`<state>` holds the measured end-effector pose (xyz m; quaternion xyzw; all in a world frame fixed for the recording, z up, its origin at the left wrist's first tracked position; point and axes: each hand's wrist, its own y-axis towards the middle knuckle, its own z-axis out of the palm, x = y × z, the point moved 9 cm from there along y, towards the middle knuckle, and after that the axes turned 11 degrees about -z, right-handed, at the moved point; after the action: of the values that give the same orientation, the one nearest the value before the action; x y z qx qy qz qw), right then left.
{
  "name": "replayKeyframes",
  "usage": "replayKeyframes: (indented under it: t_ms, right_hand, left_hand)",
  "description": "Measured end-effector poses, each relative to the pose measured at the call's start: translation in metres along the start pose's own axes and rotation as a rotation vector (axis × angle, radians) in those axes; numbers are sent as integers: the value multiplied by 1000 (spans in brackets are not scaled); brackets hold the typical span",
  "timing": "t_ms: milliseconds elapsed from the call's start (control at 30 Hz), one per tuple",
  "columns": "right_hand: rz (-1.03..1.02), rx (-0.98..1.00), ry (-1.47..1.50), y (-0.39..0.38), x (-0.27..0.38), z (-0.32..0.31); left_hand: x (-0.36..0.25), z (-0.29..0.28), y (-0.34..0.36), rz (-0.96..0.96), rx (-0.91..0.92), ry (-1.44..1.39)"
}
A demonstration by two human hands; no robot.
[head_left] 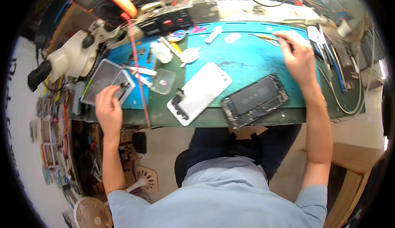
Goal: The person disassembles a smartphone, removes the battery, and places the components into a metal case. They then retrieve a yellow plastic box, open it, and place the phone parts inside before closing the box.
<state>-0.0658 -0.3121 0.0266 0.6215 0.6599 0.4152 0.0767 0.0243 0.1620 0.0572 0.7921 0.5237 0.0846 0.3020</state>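
My left hand [109, 107] is at the near side of a shallow grey tray [102, 76], its fingers loosely bent and apart. A small dark part [124, 85] lies in the tray by the fingertips. On the right, my right hand [297, 56] has thumb and forefinger about the near end of slim tweezers [263, 36], low over the blue mat [247, 61]. Between my hands lie a white phone screen panel [202, 91], a black flex part [178, 104] at its lower left, and an opened phone body [256, 100] with its dark battery showing.
A white microscope [74, 55] stands at the left. Near it are a clear plastic box [163, 81] and a white bottle [161, 52]. Long hand tools [329, 55] and a looping pale cable [342, 109] lie at the right. A wooden cabinet [354, 158] is below.
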Motion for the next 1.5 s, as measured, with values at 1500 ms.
replayKeyframes:
  t_ms: [1500]
  right_hand:
    - [-64,-195,-221,-2,2,-23]
  left_hand:
    - [-284,62,-45,352,646,-435]
